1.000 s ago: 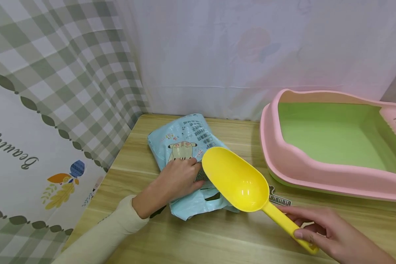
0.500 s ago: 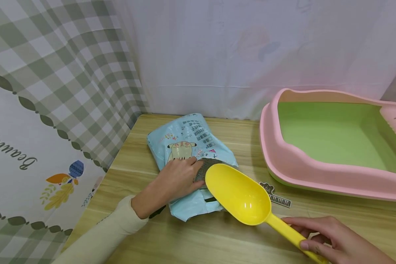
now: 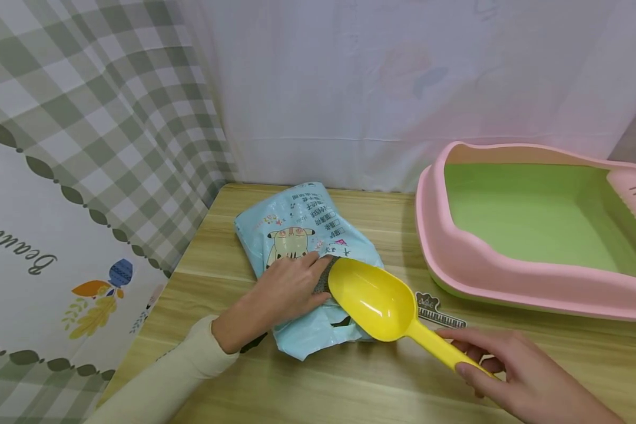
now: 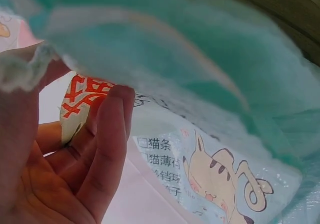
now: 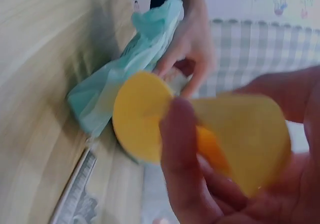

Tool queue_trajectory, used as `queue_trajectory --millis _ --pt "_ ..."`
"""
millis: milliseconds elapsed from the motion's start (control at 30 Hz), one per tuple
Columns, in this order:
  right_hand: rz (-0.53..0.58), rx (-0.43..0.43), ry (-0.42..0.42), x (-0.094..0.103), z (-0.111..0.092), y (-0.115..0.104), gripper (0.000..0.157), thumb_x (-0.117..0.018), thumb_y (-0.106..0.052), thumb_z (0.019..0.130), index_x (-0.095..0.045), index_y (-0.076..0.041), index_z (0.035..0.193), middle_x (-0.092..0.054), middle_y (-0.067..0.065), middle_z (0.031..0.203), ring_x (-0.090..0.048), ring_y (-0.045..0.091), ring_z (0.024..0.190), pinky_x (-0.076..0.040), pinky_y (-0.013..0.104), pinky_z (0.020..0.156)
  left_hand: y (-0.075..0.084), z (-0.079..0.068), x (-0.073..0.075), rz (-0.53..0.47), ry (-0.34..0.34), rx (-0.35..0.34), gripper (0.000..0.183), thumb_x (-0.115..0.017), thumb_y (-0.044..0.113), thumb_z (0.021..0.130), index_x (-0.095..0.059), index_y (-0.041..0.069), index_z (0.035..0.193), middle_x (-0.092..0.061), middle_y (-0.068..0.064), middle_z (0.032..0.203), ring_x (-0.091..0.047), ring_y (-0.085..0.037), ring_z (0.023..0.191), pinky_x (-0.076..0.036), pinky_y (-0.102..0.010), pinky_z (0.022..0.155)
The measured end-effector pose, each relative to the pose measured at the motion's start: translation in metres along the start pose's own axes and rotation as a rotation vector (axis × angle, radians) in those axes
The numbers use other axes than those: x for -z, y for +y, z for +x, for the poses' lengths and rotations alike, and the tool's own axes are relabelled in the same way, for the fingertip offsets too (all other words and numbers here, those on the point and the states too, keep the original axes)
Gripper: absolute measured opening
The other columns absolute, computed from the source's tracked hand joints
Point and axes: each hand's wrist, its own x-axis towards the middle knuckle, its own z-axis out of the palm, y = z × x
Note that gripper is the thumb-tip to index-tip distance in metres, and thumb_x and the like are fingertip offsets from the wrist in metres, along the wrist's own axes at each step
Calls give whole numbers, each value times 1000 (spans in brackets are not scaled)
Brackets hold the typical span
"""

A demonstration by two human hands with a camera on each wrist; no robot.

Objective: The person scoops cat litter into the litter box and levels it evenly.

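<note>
A light blue plastic bag (image 3: 323,218) with a cartoon animal print lies on the table, its mouth toward me. Grey granules (image 3: 323,280) show inside the opening. My left hand (image 3: 291,285) grips the edge of the bag's mouth; in the left wrist view its fingers (image 4: 112,134) are curled at the printed film. With my right hand (image 3: 514,371) I hold a yellow scoop (image 3: 376,300) by its handle, hollow side up. The scoop's front tip overlaps the bag's mouth, close beside my left fingers. In the right wrist view the yellow handle (image 5: 240,134) lies between thumb and fingers.
A pink-rimmed litter box (image 3: 509,274) with a green inside stands at the right. A small flat piano-keyboard cutout (image 3: 440,315) lies between it and the scoop. The wooden table (image 3: 339,388) meets a checked curtain (image 3: 116,88) at the left and a pale curtain behind.
The scoop has come down from over the bag to its mouth, moving back and then in toward the granules. My left hand keeps its grip and has hardly moved.
</note>
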Motion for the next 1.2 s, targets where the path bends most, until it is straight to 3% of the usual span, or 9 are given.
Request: queue_trajectory --millis 133,233,333,467,567,700,867,1100,1200 --pt "-52 -39 84 1 11 -18 51 -78 0 98 -70 -15 146 -63 -22 92 -52 -4 66 -45 19 57 0 0 0 11 15 -20 63 -91 39 92 -71 -1 136 -73 -14 113 -68 -24 65 -62 -38 61" --pt "-178 -47 139 3 20 -30 53 -78 -1 95 -72 -19 145 -55 -25 85 -42 -7 58 -40 19 54 1 0 0 16 15 -30 62 -91 39 92 -71 0 136 -72 -13 110 -64 -21 60 -59 -35 57" --pt "-330 -66 137 5 28 -41 52 -76 -5 96 -73 -23 144 -62 -26 96 -44 -8 65 -43 21 60 2 1 0 21 17 -37 60 -91 37 92 -72 0 135 -71 -11 107 -61 -19 59 -58 -33 55" --pt "-507 -46 99 7 36 -51 46 -76 -14 96 -75 -22 141 -72 -15 117 -51 -4 83 -51 29 70 2 2 -2 25 28 -51 58 -91 37 91 -73 0 132 -71 -11 106 -59 -18 57 -56 -32 54" --pt "-560 15 91 7 41 -56 43 -78 -16 94 -76 -18 137 -72 -15 111 -51 -5 79 -52 29 67 2 2 -2 27 35 -62 57 -91 37 91 -73 0 131 -70 -12 106 -57 -17 55 -55 -31 52" --pt "-590 80 109 6 51 -65 31 -75 -12 93 -77 -18 123 -55 -24 88 -38 -7 67 -41 22 57 2 2 -2 32 35 -63 56 -91 37 92 -73 0 130 -69 -10 103 -53 -16 53 -52 -29 50" --pt "-621 109 114 6 66 -78 15 -71 -9 95 -69 -23 100 -31 -23 71 -27 -3 58 -29 20 52 3 2 -2 35 20 -60 52 -91 36 92 -73 2 128 -69 -9 101 -55 -16 55 -52 -29 50" --pt "-545 10 17 8 81 -82 35 -64 -7 103 -49 -29 80 -29 -21 64 -28 -1 56 -32 22 52 6 2 -2 34 -3 -49 52 -91 35 92 -72 1 128 -69 -9 102 -61 -18 61 -56 -32 54" --pt "-504 -39 -16 6 85 -82 33 -62 -10 107 -52 -29 82 -32 -19 63 -31 -1 56 -35 23 51 6 1 -2 33 -2 -45 52 -91 34 92 -72 2 128 -69 -9 102 -60 -18 61 -56 -32 54"
